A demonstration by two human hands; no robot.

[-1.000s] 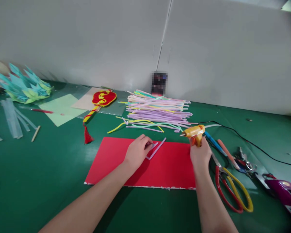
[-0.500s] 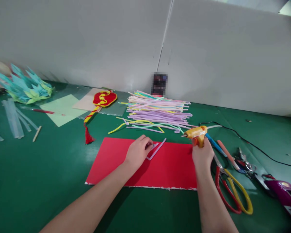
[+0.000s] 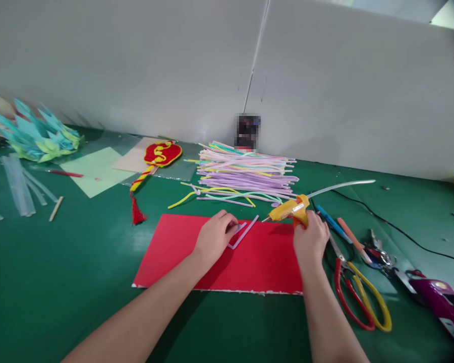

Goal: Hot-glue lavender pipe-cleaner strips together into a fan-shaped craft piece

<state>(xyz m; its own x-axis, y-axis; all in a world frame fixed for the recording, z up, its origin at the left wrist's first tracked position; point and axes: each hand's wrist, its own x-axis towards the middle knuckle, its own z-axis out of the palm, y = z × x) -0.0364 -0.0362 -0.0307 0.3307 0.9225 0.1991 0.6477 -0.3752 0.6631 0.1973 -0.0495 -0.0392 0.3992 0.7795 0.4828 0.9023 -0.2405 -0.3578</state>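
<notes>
A red sheet (image 3: pixel 257 262) lies flat on the green table (image 3: pixel 60 282). On it rests a bent lilac pipe cleaner (image 3: pixel 245 232), and my left hand (image 3: pixel 215 237) is closed on its left end, pressing it to the sheet. My right hand (image 3: pixel 310 242) grips a yellow glue gun (image 3: pixel 287 210) over the sheet's upper right corner. The gun's nozzle tilts down and left toward the pipe cleaner, a short gap from it. A clear glue stick (image 3: pixel 340 186) juts from its back.
A heap of pastel pipe cleaners (image 3: pixel 245 171) sits behind the sheet. Red-and-yellow scissors (image 3: pixel 359 297), pliers and pens lie to the right, with a purple tool (image 3: pixel 439 297) and a black cord (image 3: pixel 401 227). A red tasselled ornament (image 3: pixel 159 154), paper sheets and glue sticks (image 3: pixel 18 184) lie left.
My right hand has swung the glue gun left and tilted its nozzle down over the red sheet, nearer the pipe cleaner. My left hand has stayed in place.
</notes>
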